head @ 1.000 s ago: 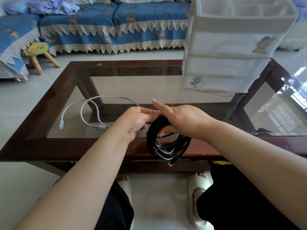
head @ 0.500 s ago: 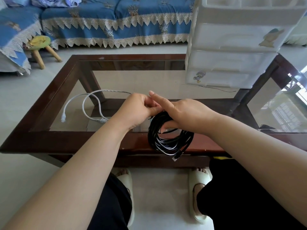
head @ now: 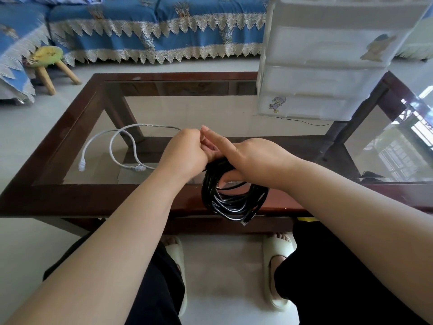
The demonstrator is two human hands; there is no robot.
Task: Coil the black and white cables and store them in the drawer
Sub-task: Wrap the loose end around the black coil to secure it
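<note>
Both hands (head: 225, 156) gripping coiled black cable (head: 232, 200), white cable (head: 121, 146) on glass table (head: 70, 198)

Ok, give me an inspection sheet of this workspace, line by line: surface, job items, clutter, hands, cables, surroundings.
Surface: glass-topped table with dark wood frame.
Job's things: black cable coiled in a bundle, held over the table's near edge; white cable loose on the glass, uncoiled; white drawer unit on the far right of the table, drawers shut.
Clutter: nothing seen.
Grips: left hand pinching at the top of the black coil; right hand holding the coil, thumb through the loop.
Cables: a thin dark wire by the drawer unit's base; black cable's plug hangs at the bottom of the coil.
Surroundings: blue sofa cover with lace trim, small wooden stool, pale floor.
</note>
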